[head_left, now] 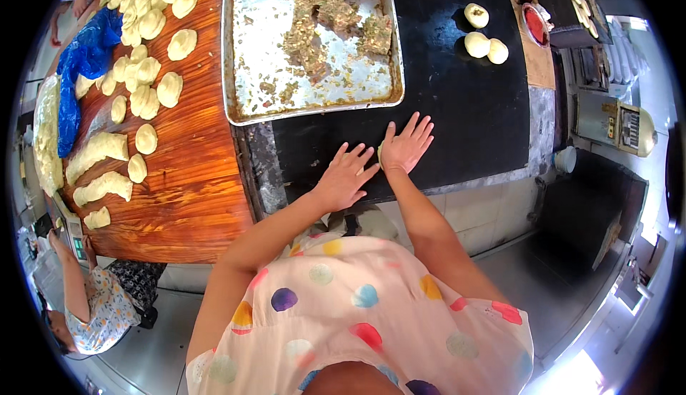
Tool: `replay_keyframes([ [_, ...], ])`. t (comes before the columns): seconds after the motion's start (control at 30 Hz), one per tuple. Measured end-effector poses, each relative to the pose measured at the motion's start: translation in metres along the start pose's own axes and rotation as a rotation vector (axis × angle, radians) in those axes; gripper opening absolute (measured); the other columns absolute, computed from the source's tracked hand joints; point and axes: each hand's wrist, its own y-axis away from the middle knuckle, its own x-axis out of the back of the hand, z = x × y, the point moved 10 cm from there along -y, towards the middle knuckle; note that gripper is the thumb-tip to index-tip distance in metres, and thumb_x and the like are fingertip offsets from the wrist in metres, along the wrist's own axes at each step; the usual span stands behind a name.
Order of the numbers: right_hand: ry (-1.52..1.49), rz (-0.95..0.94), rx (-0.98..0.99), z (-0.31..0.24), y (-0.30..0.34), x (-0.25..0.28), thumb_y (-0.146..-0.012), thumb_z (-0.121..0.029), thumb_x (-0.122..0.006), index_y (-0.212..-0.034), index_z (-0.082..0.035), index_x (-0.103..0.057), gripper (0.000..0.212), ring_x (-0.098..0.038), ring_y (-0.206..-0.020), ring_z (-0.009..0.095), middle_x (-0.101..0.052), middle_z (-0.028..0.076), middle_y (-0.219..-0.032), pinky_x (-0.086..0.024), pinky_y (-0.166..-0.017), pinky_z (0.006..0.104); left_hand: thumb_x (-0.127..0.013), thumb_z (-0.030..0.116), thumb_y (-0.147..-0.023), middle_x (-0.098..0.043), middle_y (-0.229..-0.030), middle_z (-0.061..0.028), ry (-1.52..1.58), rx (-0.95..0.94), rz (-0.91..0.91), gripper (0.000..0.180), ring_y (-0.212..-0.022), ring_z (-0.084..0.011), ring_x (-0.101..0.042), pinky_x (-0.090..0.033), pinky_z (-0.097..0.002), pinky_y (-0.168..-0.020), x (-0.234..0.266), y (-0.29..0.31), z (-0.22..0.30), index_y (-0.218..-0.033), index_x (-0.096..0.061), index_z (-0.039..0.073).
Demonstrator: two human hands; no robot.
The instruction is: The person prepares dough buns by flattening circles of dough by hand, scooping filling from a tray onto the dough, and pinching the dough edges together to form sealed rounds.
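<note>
My left hand (348,177) lies over the near edge of the black work surface (457,120), fingers spread. My right hand (406,145) is just beside it, flat with its fingers stretched out. A sliver of pale dough (379,153) shows at the thumb side of my right palm; the rest is hidden beneath the hand. Beyond my hands sits a large metal tray (314,111) with a chunky brown-green filling (336,12) heaped toward its far right. Three round filled dough balls (476,15) rest on the black surface at the far right.
On the left, a wooden table (193,180) bears many dough lumps (170,89), longer dough strips (103,188) and a blue plastic bag (78,73). A bowl of red stuff (535,25) stands at the far right. A co-worker (100,309) is by a scale at the left.
</note>
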Motion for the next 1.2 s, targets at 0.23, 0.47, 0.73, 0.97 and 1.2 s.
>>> replay_keyframes([
  [0.23, -0.009, 0.007, 0.155, -0.006, -0.013, 0.003, -0.094, -0.046, -0.048, -0.15, -0.008, -0.035, 0.069, -0.019, -0.146, 0.039, -0.023, 0.02, -0.158, -0.013, -0.119, 0.0523, -0.068, 0.016, -0.078, -0.05, -0.137, -0.016, -0.228, -0.043, -0.129, 0.042, -0.135, -0.0295, -0.041, -0.028, -0.052, -0.115, -0.029, 0.01, -0.017, -0.118, -0.061, 0.008],
  [0.47, -0.241, -0.087, 0.065, 0.017, -0.032, -0.025, -0.099, -0.05, -0.041, -0.152, -0.016, -0.033, 0.064, -0.016, -0.147, 0.039, -0.021, 0.02, -0.159, -0.01, -0.118, 0.0542, -0.077, 0.031, -0.078, -0.031, -0.153, -0.0192, -0.082, 0.206, -0.134, 0.069, -0.142, -0.0337, -0.03, -0.02, -0.0515, -0.118, -0.008, 0.038, -0.036, -0.138, -0.049, 0.014],
  [0.73, -0.184, 0.157, 0.253, -0.016, -0.036, 0.015, -0.097, -0.044, -0.047, -0.148, -0.003, -0.035, 0.066, -0.019, -0.145, 0.042, -0.024, 0.026, -0.156, -0.012, -0.118, 0.0536, -0.077, 0.026, -0.077, -0.025, -0.155, -0.0207, -0.211, 0.166, -0.168, 0.076, -0.142, -0.037, -0.029, -0.023, -0.0515, -0.117, -0.015, 0.046, -0.031, -0.144, -0.042, 0.015],
  [0.97, -0.156, 0.019, 0.479, -0.044, 0.009, 0.013, -0.097, -0.042, -0.048, -0.146, 0.0, -0.037, 0.065, -0.022, -0.146, 0.038, -0.022, 0.026, -0.156, -0.013, -0.119, 0.0529, -0.076, 0.022, -0.077, -0.024, -0.155, -0.0226, -0.21, 0.141, -0.132, 0.074, -0.143, -0.0371, -0.028, -0.023, -0.0508, -0.117, 0.008, 0.041, -0.019, -0.143, -0.043, 0.013],
  [1.2, -0.212, 0.046, 0.239, 0.016, 0.011, 0.01, -0.097, -0.034, -0.052, -0.148, 0.0, -0.031, 0.065, -0.018, -0.146, 0.04, -0.02, 0.027, -0.156, -0.013, -0.12, 0.0493, -0.075, 0.026, -0.078, -0.027, -0.154, -0.0244, -0.157, 0.059, -0.097, 0.071, -0.143, -0.0379, -0.028, -0.021, -0.0514, -0.118, 0.009, 0.043, 0.003, -0.139, -0.046, 0.007],
])
